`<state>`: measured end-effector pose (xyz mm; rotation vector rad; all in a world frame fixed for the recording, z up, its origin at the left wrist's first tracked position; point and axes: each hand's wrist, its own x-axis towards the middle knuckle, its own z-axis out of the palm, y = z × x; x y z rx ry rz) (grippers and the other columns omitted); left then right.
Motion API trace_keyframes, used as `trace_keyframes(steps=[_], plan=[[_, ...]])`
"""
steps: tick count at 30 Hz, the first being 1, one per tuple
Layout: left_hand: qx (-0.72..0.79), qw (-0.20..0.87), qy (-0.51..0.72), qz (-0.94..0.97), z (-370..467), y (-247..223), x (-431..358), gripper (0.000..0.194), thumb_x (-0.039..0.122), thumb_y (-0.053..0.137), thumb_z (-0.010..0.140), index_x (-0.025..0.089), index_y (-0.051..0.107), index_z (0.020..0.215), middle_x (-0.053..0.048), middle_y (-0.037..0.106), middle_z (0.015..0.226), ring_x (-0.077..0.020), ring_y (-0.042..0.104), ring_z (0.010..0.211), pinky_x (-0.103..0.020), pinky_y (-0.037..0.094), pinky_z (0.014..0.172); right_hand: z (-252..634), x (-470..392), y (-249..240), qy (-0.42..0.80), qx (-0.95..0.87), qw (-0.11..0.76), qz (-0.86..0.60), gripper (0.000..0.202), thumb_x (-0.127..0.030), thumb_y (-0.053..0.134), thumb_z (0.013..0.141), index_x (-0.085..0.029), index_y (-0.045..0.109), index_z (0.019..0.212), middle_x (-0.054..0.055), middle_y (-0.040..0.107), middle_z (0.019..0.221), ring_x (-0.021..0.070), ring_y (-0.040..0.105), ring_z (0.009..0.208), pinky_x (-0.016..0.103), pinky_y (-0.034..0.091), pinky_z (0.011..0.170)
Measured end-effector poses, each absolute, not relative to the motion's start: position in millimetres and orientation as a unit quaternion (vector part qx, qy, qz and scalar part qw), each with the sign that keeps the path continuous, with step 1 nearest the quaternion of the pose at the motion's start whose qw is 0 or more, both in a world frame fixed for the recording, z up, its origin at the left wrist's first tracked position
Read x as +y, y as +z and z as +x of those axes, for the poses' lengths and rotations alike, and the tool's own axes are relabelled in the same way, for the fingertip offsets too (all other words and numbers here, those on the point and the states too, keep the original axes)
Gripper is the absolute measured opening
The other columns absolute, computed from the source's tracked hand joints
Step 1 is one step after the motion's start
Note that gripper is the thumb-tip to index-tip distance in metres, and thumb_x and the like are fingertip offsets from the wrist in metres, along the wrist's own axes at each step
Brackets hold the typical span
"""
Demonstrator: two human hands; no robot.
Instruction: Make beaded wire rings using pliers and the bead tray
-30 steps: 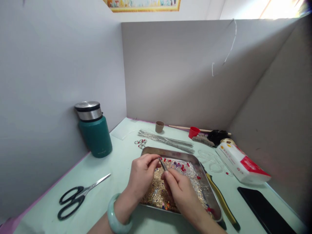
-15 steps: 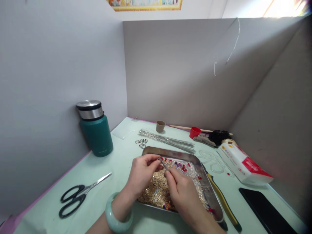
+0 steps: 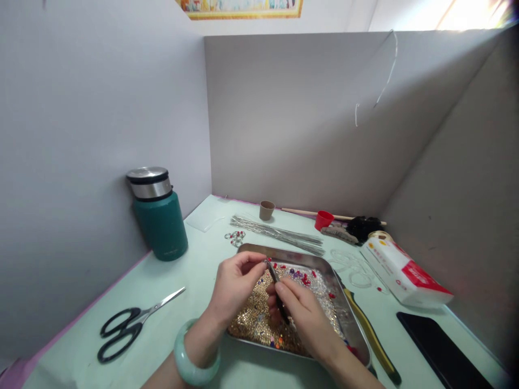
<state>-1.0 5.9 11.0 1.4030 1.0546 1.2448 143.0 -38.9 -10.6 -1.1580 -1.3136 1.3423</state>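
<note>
My left hand [image 3: 233,281] pinches something too small to make out between thumb and forefinger, above the far left part of a metal tray [image 3: 295,253]. My right hand [image 3: 302,310] is closed around slim dark tweezers [image 3: 277,289]. Their tip meets the fingertips of my left hand. Under both hands the tray holds gold beads [image 3: 259,313], clear beads [image 3: 320,286] toward the right, and scattered red beads [image 3: 306,280] with a few purple and orange ones. A pale green bangle [image 3: 197,354] circles my left wrist.
Scissors [image 3: 140,321] and a teal flask [image 3: 160,221] stand or lie left. Behind the tray are thin wires [image 3: 278,233], small beaded rings [image 3: 235,237], a brown cup [image 3: 266,210] and a red cup [image 3: 324,220]. Rightward: yellow-black-handled pliers [image 3: 375,337], a tissue pack [image 3: 405,273], a black phone [image 3: 441,348].
The tweezers have turned steeper, and more of their dark body shows below my right fingers. My right hand has shifted slightly right; my left hand stays pinched in nearly the same place.
</note>
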Motion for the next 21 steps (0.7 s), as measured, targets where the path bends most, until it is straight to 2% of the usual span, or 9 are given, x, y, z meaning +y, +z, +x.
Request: trace_keyframes(steps=[3,11,21], plan=[[0.424,0.441,0.516,0.599,-0.9,8.0,6.1,0.015,0.023,0.063,0.077,0.015,0.069,0.088,-0.007,0.072,0.087,-0.0190,0.066,0.082,-0.030,0.052,0.077,143.0,-38.0,-10.5,0.551,-0.520,0.459,-0.464,0.031,-0.044,0.049,0.089,-0.015,0.061,0.085,0.003,0.057,0.071,0.0128,0.050,0.061,0.023,0.040,0.052],[0.404,0.234,0.540,0.700,-2.4,5.9,3.7,0.017,0.014,0.059,0.079,0.020,0.073,0.087,-0.006,0.072,0.095,-0.0191,0.065,0.090,-0.031,0.050,0.086,142.6,-38.0,-8.8,0.546,-0.519,0.463,-0.468,0.032,-0.044,0.050,0.088,-0.015,0.061,0.083,0.002,0.055,0.069,0.0133,0.050,0.062,0.023,0.040,0.052],[0.403,0.265,0.547,0.684,-0.7,6.6,0.3,0.019,0.017,0.059,0.081,0.024,0.074,0.091,-0.003,0.073,0.091,-0.0197,0.066,0.084,-0.031,0.051,0.080,142.3,-39.1,-6.0,0.534,-0.538,0.456,-0.467,0.032,-0.044,0.047,0.089,-0.016,0.058,0.081,-0.001,0.053,0.065,0.0121,0.050,0.055,0.023,0.039,0.050]])
